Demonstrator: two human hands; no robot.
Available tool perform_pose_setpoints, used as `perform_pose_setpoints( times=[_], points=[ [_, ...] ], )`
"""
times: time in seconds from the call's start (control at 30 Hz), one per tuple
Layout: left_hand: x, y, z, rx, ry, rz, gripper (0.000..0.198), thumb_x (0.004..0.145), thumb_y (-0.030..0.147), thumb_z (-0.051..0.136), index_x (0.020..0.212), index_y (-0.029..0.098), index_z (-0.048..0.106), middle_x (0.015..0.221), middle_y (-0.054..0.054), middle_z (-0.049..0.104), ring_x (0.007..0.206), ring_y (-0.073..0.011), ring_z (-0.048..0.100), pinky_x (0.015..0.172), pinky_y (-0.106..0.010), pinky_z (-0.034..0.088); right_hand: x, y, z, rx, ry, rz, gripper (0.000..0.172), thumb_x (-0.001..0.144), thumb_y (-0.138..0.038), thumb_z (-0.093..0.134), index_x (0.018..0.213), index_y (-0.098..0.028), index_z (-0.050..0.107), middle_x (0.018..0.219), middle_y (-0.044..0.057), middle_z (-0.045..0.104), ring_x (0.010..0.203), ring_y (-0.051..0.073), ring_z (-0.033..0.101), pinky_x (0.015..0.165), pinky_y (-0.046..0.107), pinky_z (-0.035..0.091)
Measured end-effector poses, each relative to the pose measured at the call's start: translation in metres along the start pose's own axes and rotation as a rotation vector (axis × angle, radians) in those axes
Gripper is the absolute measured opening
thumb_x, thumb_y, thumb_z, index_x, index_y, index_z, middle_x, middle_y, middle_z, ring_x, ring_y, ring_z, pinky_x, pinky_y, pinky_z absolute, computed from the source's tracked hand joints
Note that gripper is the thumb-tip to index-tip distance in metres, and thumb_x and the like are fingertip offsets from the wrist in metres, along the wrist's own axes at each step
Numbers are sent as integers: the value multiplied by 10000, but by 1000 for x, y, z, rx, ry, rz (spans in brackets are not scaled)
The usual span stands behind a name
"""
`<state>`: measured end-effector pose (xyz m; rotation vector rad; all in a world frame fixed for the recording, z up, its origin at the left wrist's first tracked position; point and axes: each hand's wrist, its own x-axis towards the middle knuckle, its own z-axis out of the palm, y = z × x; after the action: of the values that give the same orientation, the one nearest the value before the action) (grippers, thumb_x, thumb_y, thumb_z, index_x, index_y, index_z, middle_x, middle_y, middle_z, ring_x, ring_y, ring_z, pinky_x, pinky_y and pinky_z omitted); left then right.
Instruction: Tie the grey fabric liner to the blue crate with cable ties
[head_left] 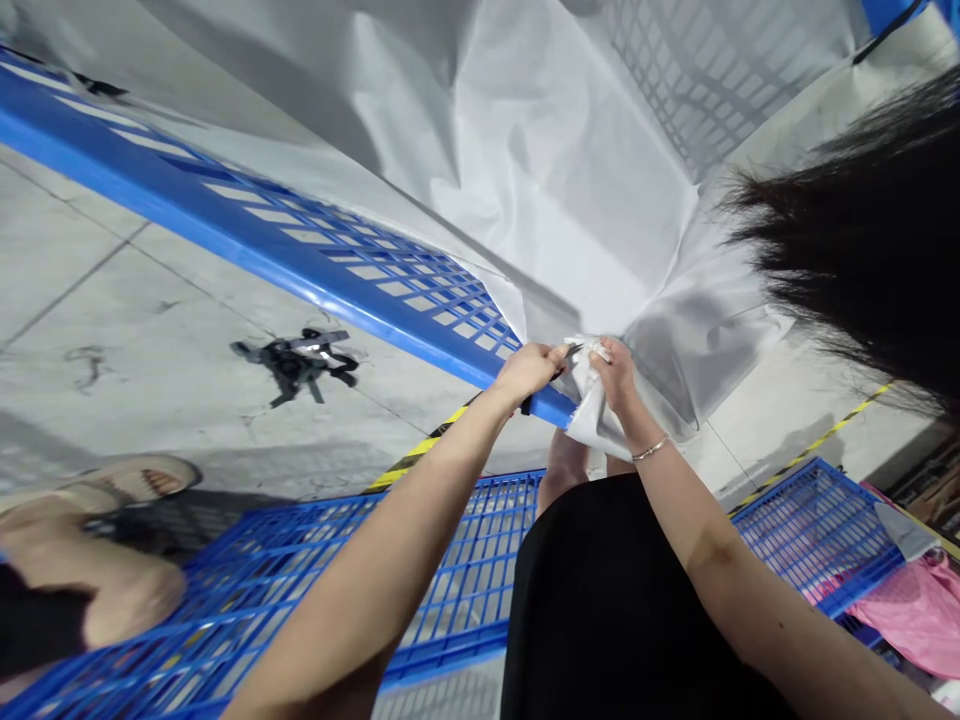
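A large white sheet liner [555, 190] lies inside a blue mesh crate [300, 278]. At the crate's near corner my right hand [616, 374] is closed around a bunched, twisted corner of that liner. My left hand [529, 372] is beside it over the end of the blue rim, its fingers pinched on a thin black strip [574, 350] that reaches the bunched sheet. Part of the strip is hidden by the fingers, and I cannot make out whether it goes around the sheet.
Black straps [300, 362] lie in a heap on the grey floor [187, 300]. Another blue mesh crate [450, 570] stands close below my arms. A person's dark hair [862, 230] fills the right side; someone's sandalled foot [142, 480] shows at left. Pink fabric [919, 610] hangs at lower right.
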<state>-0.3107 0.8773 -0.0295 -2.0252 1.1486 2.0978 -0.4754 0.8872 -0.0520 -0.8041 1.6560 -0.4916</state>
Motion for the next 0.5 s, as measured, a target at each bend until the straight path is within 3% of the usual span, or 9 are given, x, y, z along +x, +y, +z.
perform_pose_setpoints(
  times=[0.23, 0.37, 0.5],
  points=[
    [-2, -9, 1, -124, 65, 62, 496, 859, 576, 426, 797, 158, 687, 662, -40, 634, 663, -191, 580, 613, -293, 422, 3, -3, 4, 72, -68, 75, 225, 616, -304, 620, 776, -161, 551, 628, -44, 540, 567, 90, 445, 556, 223, 383],
    [0, -11, 6, -121, 108, 56, 350, 763, 493, 610, 873, 167, 677, 752, -27, 668, 730, -189, 604, 643, -277, 438, 5, -1, 6, 148, -100, 172, 295, 598, -290, 632, 851, -148, 577, 684, -28, 599, 622, 104, 503, 596, 226, 420],
    [5, -6, 11, -24, 155, 15, 290, 777, 405, 615, 960, 193, 690, 897, -64, 718, 872, -223, 641, 743, -291, 458, 6, 1, 8, 144, -99, 157, 393, 587, -250, 658, 960, -153, 579, 809, -10, 651, 707, 113, 566, 695, 238, 467]
  ],
)
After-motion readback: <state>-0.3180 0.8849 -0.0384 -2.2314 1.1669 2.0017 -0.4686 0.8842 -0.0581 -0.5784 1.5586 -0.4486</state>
